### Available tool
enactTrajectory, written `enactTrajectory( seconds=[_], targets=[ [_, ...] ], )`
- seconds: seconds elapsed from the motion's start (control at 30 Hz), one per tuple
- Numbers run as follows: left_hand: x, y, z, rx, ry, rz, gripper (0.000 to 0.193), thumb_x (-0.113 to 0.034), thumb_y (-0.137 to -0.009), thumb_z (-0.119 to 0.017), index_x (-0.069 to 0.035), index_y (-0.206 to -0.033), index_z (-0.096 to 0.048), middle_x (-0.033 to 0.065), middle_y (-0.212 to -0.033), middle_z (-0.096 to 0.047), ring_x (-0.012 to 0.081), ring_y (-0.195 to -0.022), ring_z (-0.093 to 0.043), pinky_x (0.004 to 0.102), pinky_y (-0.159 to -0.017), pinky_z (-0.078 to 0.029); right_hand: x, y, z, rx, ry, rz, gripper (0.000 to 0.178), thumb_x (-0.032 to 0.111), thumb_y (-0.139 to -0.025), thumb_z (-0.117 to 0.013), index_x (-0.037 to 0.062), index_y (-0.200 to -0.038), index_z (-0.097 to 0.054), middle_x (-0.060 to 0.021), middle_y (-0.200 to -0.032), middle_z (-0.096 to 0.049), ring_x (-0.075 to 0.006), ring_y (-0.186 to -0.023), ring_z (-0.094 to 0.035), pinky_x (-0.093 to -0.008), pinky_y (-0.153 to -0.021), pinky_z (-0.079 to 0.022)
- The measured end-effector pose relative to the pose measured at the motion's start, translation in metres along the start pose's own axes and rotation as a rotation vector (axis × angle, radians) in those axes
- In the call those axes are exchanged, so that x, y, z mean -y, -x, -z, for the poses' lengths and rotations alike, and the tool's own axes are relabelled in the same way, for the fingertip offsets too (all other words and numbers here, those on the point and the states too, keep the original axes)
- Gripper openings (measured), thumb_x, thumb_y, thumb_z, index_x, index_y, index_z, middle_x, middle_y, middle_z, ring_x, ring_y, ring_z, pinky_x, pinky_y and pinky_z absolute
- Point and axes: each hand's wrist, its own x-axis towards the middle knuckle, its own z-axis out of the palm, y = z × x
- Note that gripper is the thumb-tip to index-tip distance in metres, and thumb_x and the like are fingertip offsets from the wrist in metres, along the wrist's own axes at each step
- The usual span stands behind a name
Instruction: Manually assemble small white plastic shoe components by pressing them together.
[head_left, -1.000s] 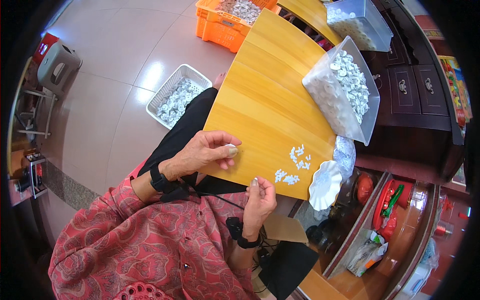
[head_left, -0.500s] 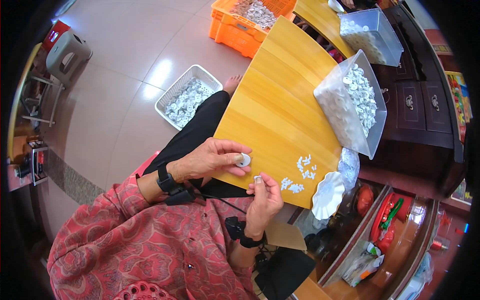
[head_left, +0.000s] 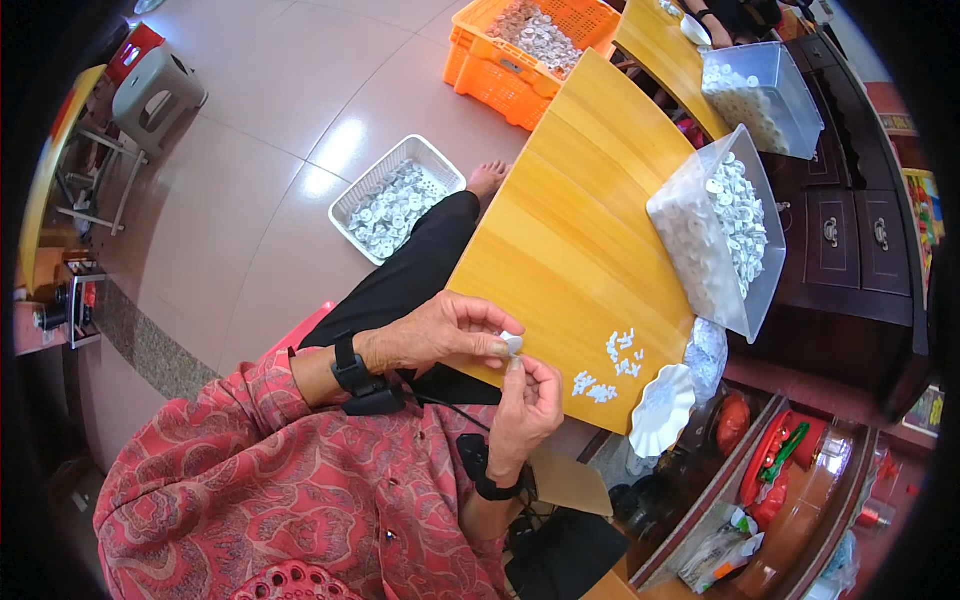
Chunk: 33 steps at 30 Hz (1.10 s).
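Observation:
Over the near edge of the yellow wooden table (head_left: 560, 210), my left hand (head_left: 440, 330) pinches a small round white plastic disc (head_left: 512, 342) between thumb and fingers. Just below and to its right, my right hand (head_left: 527, 405) is closed, thumb tip against the disc's lower edge. The small white piece in its fingertips is mostly hidden. Small white plastic pieces (head_left: 595, 388) lie loose in clusters on the table, right of my hands. A white scalloped dish (head_left: 662, 410) stands at the table's right corner.
A clear plastic bin (head_left: 680, 250) of white discs tilts at the table's far right; a second clear bin (head_left: 790, 125) stands beyond. On the floor are a white basket (head_left: 345, 215) of discs and an orange crate (head_left: 500, 85). Another person's hand (head_left: 718, 35) shows at the far table.
My two hands have come together; the right has brought its small piece up to the disc. The disc has turned from face-on to more edge-on. The whole view has shifted slightly.

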Motion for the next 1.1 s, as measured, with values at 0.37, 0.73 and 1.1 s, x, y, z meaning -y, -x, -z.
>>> enactTrajectory(
  seconds=[0.37, 0.73, 1.1],
  targets=[
    [-0.003, 0.001, -0.001, 0.019, 0.16, 0.048, 0.03, -0.003, -0.093, -0.064, 0.003, -0.122, -0.06, 0.0123, -0.116, -0.065, 0.0199, -0.107, -0.065, 0.0328, -0.095, -0.056, 0.007, 0.001, -0.003, -0.06, 0.039, 0.083, 0.007, 0.002, -0.092, -0.063, -0.0046, -0.094, -0.06, -0.0018, -0.09, -0.058, -0.0059, -0.073, -0.052, -0.0201, -0.064, -0.044],
    [0.008, -0.002, 0.001, 0.036, 0.022, -0.066, 0.033, -0.009, -0.091, -0.07, -0.001, -0.121, -0.062, 0.0086, -0.106, -0.071, 0.0096, -0.086, -0.07, 0.0167, -0.048, -0.05, 0.005, 0.0, -0.006, -0.071, 0.035, 0.072, 0.009, 0.007, -0.09, -0.067, -0.001, -0.091, -0.063, -0.0082, -0.084, -0.061, -0.0144, -0.066, -0.059, -0.0266, -0.058, -0.048],
    [-0.006, 0.004, -0.005, 0.003, -0.033, 0.003, 0.031, 0.0, -0.087, -0.071, 0.001, -0.117, -0.062, 0.0074, -0.11, -0.069, 0.0131, -0.102, -0.066, 0.0266, -0.092, -0.054, 0.008, 0.001, -0.007, -0.054, 0.115, 0.112, 0.01, 0.005, -0.092, -0.065, -0.0033, -0.09, -0.061, -0.0038, -0.084, -0.06, -0.0089, -0.068, -0.056, -0.0222, -0.061, -0.047]
  ],
)
